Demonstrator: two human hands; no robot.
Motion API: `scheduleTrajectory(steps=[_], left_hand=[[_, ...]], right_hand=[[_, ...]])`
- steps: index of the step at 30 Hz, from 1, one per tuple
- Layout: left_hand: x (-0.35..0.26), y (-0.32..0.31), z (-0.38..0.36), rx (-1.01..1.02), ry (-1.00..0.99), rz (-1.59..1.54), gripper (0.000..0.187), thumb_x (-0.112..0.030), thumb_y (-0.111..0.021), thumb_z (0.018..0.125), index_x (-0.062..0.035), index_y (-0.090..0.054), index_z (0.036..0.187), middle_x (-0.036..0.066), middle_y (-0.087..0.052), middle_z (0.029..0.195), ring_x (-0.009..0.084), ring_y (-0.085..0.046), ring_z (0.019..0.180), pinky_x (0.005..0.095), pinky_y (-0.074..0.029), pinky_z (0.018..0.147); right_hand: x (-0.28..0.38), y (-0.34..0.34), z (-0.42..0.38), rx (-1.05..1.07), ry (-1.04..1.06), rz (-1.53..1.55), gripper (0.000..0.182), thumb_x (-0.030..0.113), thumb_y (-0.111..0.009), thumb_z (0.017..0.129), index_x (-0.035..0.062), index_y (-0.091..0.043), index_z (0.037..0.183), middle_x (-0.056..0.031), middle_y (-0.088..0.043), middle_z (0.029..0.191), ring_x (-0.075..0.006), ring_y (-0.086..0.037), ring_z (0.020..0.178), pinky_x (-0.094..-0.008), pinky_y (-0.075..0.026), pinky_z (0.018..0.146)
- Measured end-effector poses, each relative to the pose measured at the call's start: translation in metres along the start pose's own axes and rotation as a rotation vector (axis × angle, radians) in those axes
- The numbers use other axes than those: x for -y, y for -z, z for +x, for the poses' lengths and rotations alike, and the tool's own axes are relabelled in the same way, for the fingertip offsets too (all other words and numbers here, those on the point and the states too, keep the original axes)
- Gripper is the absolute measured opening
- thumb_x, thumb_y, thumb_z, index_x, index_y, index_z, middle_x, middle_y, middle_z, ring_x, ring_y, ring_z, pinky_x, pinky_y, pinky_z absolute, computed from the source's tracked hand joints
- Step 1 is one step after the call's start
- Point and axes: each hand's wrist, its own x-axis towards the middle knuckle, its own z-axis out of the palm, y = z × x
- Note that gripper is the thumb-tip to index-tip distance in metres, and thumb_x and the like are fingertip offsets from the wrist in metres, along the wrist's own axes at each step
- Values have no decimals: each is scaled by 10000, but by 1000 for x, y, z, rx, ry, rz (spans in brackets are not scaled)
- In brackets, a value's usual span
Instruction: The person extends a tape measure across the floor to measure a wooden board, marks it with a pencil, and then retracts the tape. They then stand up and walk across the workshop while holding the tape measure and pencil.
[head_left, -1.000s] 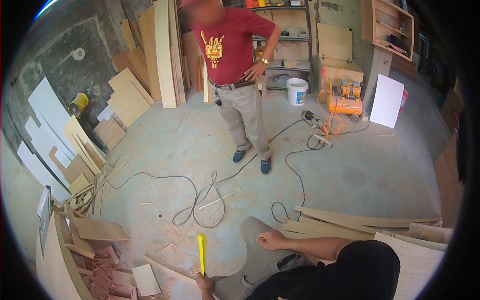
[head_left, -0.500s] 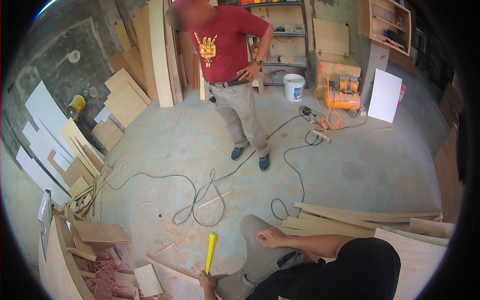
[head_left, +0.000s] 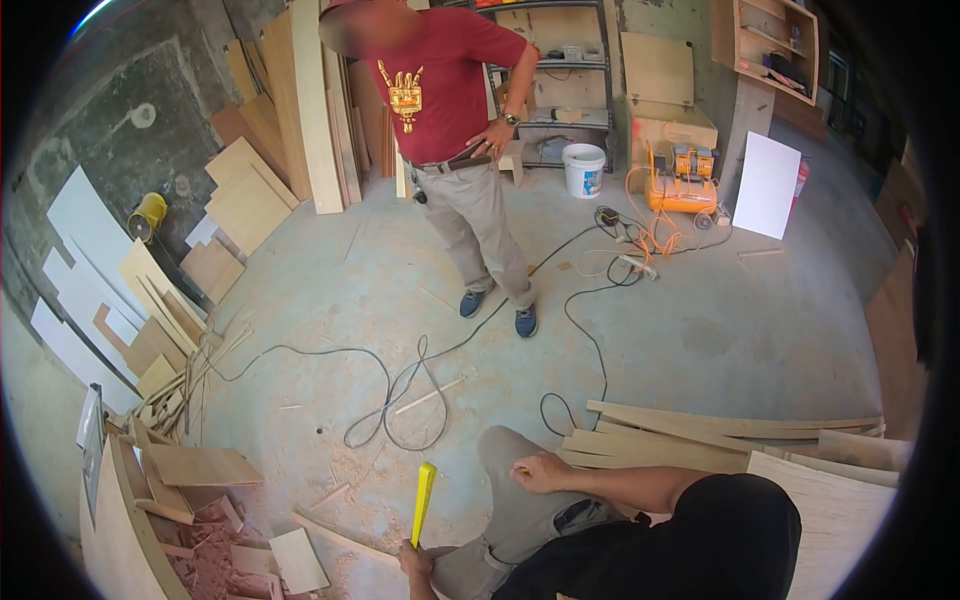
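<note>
My left hand (head_left: 415,562), low in the view, is closed round the lower end of a slim yellow bar-like tool (head_left: 424,502). The tool points upward and is wider at its top; its exact kind does not show. Over my bent knee in grey trousers (head_left: 500,450) is my right hand (head_left: 541,472), with its fingers curled together. Whether anything small is inside them is hidden. Long pale wooden strips (head_left: 670,440) lie beside my right forearm.
A person in a red shirt (head_left: 450,90) stands ahead, one hand on the hip. Black cable (head_left: 420,390) loops over the dusty floor. An orange air compressor (head_left: 682,185) and white bucket (head_left: 584,172) stand behind. Boards (head_left: 245,190) lean at left; wood offcuts (head_left: 298,560) lie lower left.
The fingers of my right hand have shifted slightly. My left hand keeps its grip on the yellow tool, and the standing person appears a little further left and higher.
</note>
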Motion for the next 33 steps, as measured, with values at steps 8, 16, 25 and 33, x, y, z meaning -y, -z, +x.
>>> scheduleTrajectory(steps=[8,16,25,33], left_hand=[[5,-5,1,-58,-63,-42,198,-200,-543,887,-27,-544,983,224,-589,937,411,-542,924,497,-424,788],[-3,3,-2,28,-14,42,204,-237,-532,899,-73,-550,1021,167,-574,1027,375,-534,1002,479,-447,830],[-12,9,-5,20,-11,27,188,-225,-541,893,-77,-553,1008,166,-578,1008,370,-549,987,488,-454,808],[-18,14,-9,14,-9,35,190,-225,-542,894,-72,-549,1007,170,-571,1000,368,-550,984,491,-460,800]], right_hand=[[-1,-1,1,-6,9,-15,261,298,-542,853,64,-653,885,-185,-648,789,-375,-629,770,-452,-493,673],[-6,-5,1,-2,3,-22,270,317,-540,860,72,-650,893,-179,-647,793,-374,-626,772,-451,-489,676],[-8,-3,3,17,10,-30,273,320,-539,862,71,-648,885,-176,-645,775,-371,-627,757,-448,-489,667],[-13,-7,3,-22,44,-7,275,342,-556,856,87,-658,876,-156,-644,731,-359,-629,715,-445,-487,637]])
